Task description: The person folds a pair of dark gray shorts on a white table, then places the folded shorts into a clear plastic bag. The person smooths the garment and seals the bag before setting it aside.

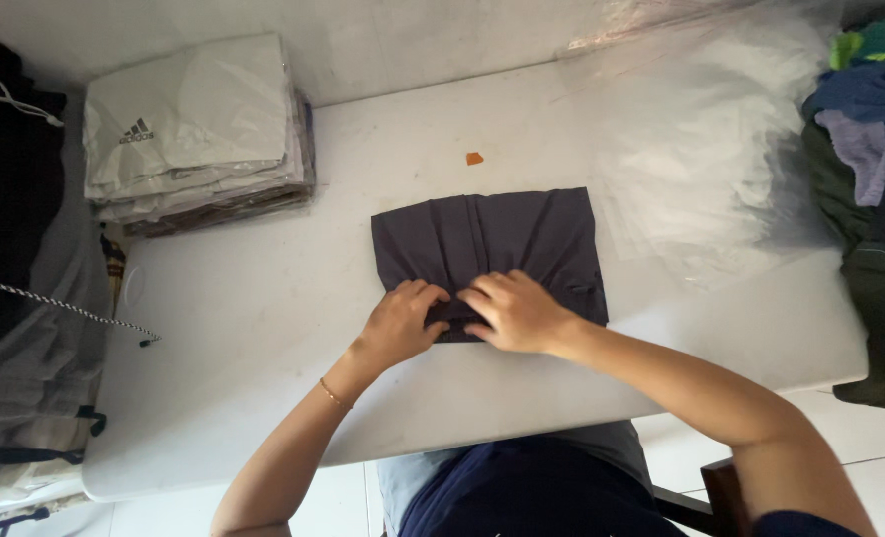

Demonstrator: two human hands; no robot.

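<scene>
A dark grey folded garment (492,239) lies flat in the middle of the white table (264,298). My left hand (401,321) rests on its near edge, fingers curled down onto the cloth. My right hand (515,310) lies right beside it, palm down, pressing the same near edge. The two hands almost touch. A thin bracelet circles my left wrist.
A stack of bagged folded garments (199,129) sits at the table's far left. Clear plastic bags (721,149) spread over the far right. A heap of coloured clothes (870,129) lies at the right edge. A small orange scrap (474,158) lies beyond the garment. Dark bags and cords (15,199) hang left.
</scene>
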